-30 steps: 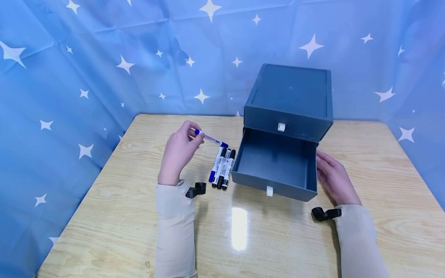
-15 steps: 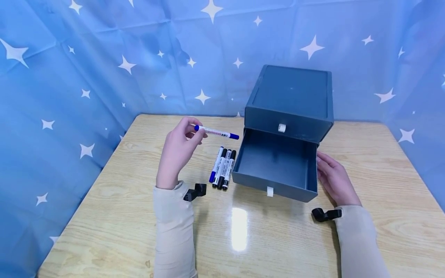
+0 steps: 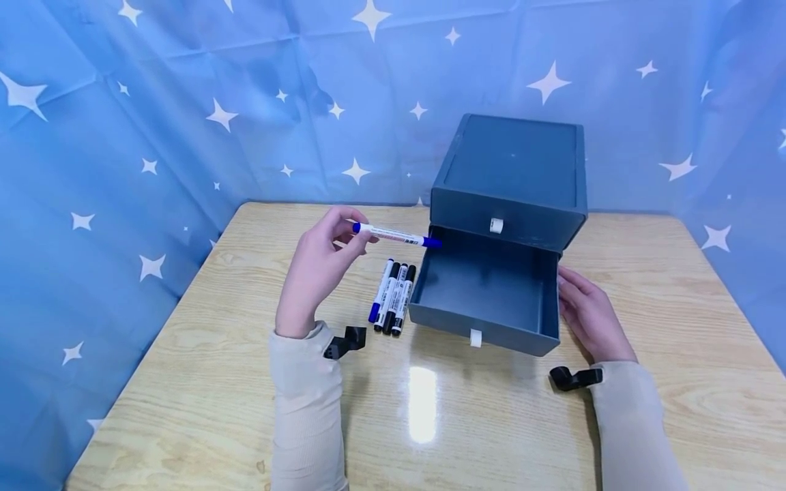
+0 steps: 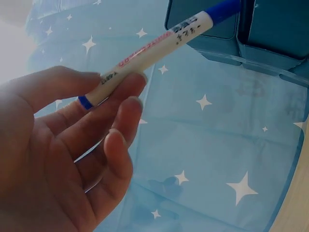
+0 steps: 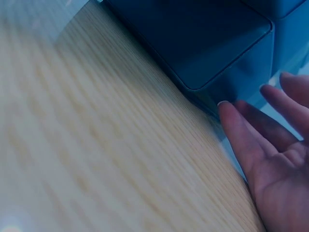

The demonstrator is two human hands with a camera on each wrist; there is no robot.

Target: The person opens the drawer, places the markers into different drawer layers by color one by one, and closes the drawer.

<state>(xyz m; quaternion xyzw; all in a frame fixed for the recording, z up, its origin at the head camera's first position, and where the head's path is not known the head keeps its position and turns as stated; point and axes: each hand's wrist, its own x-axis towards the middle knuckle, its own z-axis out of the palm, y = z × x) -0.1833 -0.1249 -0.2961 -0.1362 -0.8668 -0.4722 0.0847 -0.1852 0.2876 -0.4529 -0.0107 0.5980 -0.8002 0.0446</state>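
My left hand (image 3: 322, 262) pinches a white marker (image 3: 396, 235) with blue ends between thumb and fingers, near its rear end. In the head view the marker's blue cap overlaps the left wall of the pulled-out lower drawer (image 3: 485, 327). The left wrist view shows the marker (image 4: 149, 55) slanting up from my fingertips toward the dark cabinet. My right hand (image 3: 592, 317) is at the drawer's right side, its fingers relaxed; in the right wrist view the fingertips of this hand (image 5: 270, 140) are right by the drawer's side wall. No item shows inside the drawer.
Several markers (image 3: 393, 298) with black or blue caps lie side by side on the wooden table (image 3: 202, 354), just left of the drawer. The blue-grey cabinet's upper drawer (image 3: 506, 218) is closed. A blue star-patterned cloth (image 3: 368, 102) hangs behind the table.
My left hand has lifted the marker from above the row of markers, levelled it and carried it right to the drawer's left wall. My right hand stays at the drawer's side.
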